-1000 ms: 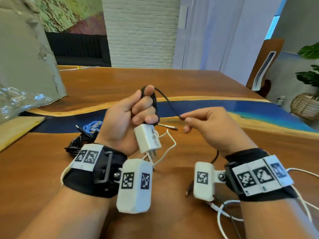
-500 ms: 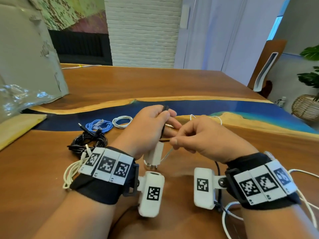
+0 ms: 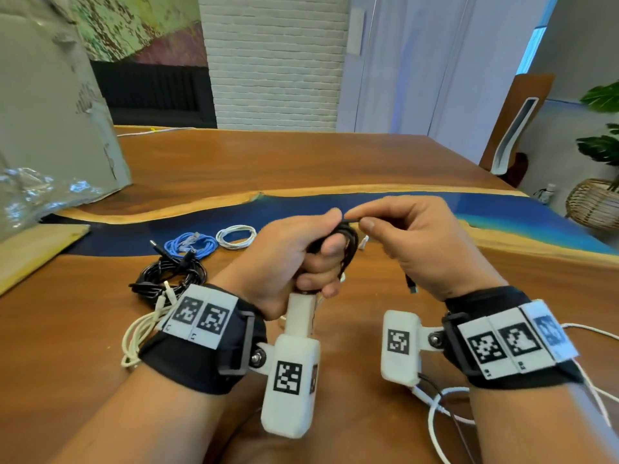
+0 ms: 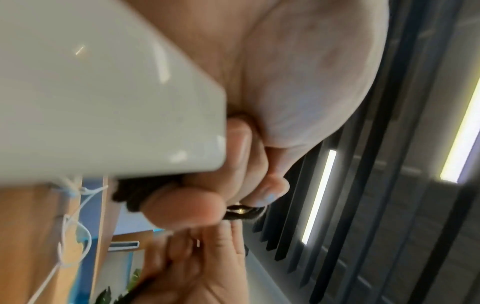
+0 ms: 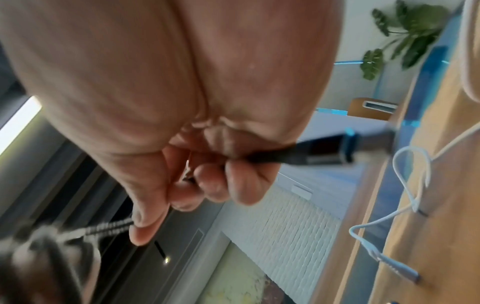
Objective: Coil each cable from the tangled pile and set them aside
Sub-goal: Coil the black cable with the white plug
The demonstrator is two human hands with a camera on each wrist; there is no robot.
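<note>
Your left hand (image 3: 294,259) is raised above the wooden worktop (image 3: 301,162), fingers curled tight around a bundle of black cable (image 3: 348,244) loops, with a white charger (image 3: 301,318) hanging just below the fist. Your right hand (image 3: 418,249) sits just beside it, thumb and forefinger pinching the cable's free end where it leaves the coil, its plug (image 3: 411,288) dangling under the palm. Left on the worktop lie a blue coil (image 3: 191,246), a white coil (image 3: 236,236) and a black bundle (image 3: 167,276)

Head overhead; 2 wrist close-ups upward
</note>
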